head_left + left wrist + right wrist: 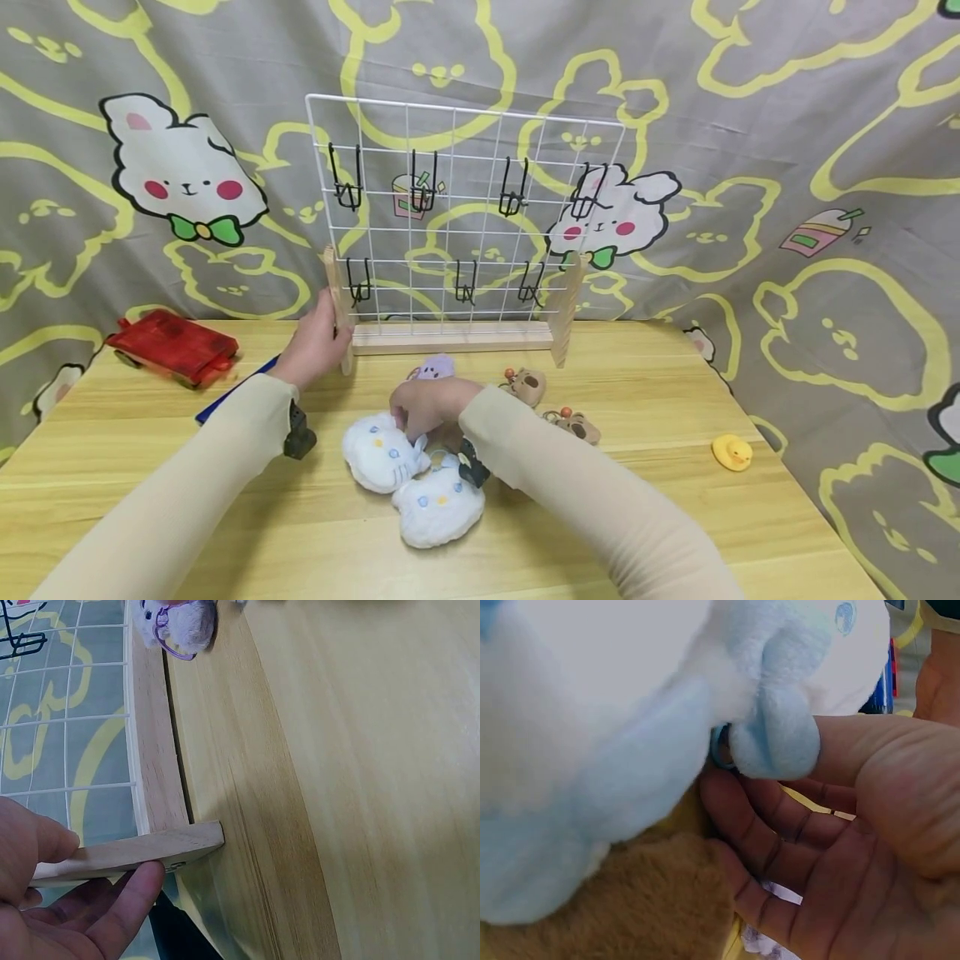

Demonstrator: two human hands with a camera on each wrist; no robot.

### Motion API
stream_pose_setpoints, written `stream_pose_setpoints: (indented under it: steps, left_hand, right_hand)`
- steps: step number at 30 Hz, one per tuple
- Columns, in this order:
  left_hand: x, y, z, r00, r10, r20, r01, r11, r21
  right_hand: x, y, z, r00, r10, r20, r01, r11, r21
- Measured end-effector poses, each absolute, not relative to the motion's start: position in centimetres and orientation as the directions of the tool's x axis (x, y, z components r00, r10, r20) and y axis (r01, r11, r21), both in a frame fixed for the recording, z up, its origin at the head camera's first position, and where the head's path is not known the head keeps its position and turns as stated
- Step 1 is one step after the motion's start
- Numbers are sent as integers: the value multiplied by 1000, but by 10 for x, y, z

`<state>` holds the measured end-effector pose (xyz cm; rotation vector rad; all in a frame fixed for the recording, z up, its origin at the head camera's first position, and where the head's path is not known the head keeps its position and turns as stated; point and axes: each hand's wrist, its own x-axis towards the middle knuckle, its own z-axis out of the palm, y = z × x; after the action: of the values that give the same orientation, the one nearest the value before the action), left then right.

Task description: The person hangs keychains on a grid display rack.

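My left hand (pixel 311 348) grips the left wooden leg (pixel 161 844) of a white wire grid rack (pixel 453 228), thumb on one face and fingers on the other. Two white plush cat keychains lie in front of the rack, a left one (pixel 369 462) and a right one (pixel 441 518). My right hand (pixel 431 405) pinches the left cat plush at its light-blue bow (pixel 784 746), close to a small blue ring (pixel 721 746). Brown fur (pixel 652 896) shows below the fingers in the right wrist view.
Several black hooks hang on the grid. A purple plush (pixel 437 367) and brown plush keychains (pixel 529 387) lie before the rack. At left stand a red toy cart (pixel 174 346) and a blue flat object (pixel 222 403). A yellow duck (pixel 732 452) sits at right.
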<state>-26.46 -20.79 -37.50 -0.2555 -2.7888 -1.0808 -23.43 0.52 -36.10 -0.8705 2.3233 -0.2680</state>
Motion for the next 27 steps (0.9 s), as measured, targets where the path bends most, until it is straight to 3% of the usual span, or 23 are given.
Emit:
stream_pose_setpoints:
  steps: [18,27]
  left_hand:
    - [-265,-206,-373,-980,107,169,193,729,656]
    - [-265,-206,-374,-981,110,162,190,729,658]
  right_hand:
    - [-237,9,-370,-543,-715,-440,-618,695,-367]
    - [-240,15,-373,-534,-760,-370,-621,650,-438]
